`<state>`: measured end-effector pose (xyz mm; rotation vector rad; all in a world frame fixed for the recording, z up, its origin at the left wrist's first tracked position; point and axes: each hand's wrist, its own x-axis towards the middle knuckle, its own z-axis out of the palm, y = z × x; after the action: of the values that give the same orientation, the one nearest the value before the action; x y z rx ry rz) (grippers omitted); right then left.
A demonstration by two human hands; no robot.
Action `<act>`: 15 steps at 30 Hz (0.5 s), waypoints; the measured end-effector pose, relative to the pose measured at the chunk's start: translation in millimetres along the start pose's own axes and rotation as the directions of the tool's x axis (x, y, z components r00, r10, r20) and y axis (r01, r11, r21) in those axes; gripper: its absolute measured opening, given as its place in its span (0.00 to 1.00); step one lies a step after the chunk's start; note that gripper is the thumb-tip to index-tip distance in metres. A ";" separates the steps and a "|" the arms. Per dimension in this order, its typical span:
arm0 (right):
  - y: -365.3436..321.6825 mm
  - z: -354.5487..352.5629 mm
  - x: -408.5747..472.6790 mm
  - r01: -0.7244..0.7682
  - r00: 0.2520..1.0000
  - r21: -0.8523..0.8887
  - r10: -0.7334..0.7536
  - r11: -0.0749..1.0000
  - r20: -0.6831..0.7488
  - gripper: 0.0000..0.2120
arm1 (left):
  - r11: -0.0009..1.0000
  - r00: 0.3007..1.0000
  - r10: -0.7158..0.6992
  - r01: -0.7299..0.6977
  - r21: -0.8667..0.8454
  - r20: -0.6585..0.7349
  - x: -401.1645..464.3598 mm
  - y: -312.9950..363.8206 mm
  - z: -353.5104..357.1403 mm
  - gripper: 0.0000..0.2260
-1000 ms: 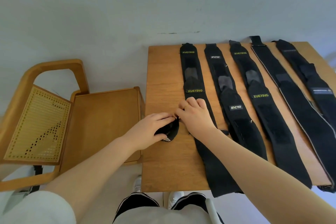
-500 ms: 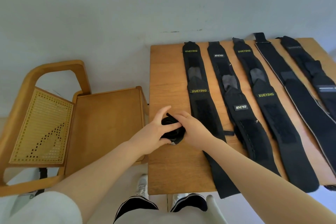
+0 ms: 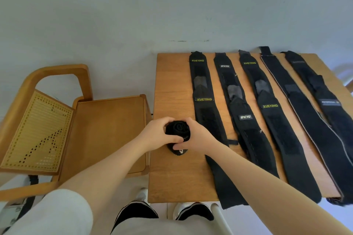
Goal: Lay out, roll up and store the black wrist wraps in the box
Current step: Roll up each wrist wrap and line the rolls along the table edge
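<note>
While both hands clasp it: one rolled wrist wrap (image 3: pixel 177 129), near the left edge of the counter (image 3: pixel 172 177).
Left hand (image 3: pixel 154 133) and right hand (image 3: pixel 196 136) curl around the roll from either side, its loose tail touching the wood below. Five flat wrist wraps (image 3: pixel 246 120) lie side by side to the right; wooden chair (image 3: pixel 107 129) stands left.

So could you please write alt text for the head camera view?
Both hands, left hand and right hand, grip a rolled black wrist wrap over a wooden table. Five flat wraps lie alongside; a wooden chair stands left.
</note>
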<state>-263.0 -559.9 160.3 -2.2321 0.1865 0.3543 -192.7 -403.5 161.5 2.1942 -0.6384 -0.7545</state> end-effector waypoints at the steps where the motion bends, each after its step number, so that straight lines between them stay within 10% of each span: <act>1: 0.6 -4.3 1.5 -0.040 0.999 0.084 0.038 0.996 0.026 0.30 | 1.000 0.999 -0.019 0.018 -0.024 -0.031 1.5 5.3 0.4 0.23; 5: 5.2 -20.4 3.0 -0.215 0.976 0.454 0.170 0.865 0.138 0.19 | 0.919 0.984 -0.111 0.156 -0.362 0.141 5.2 21.3 -6.7 0.16; 8: 20.0 -24.2 7.2 -0.300 0.954 0.659 0.223 0.690 0.201 0.23 | 0.953 0.955 -0.069 0.149 -0.264 0.289 11.1 22.9 -19.7 0.22; 15: 16.9 -32.0 41.7 -0.278 0.933 0.919 0.304 0.280 0.190 0.26 | 0.860 0.979 -0.131 0.191 -0.473 0.157 55.7 19.0 -42.5 0.16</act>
<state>-221.7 -596.0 154.0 -0.9775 0.6548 0.2930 -128.7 -430.6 182.3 1.7554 -0.2765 -1.0183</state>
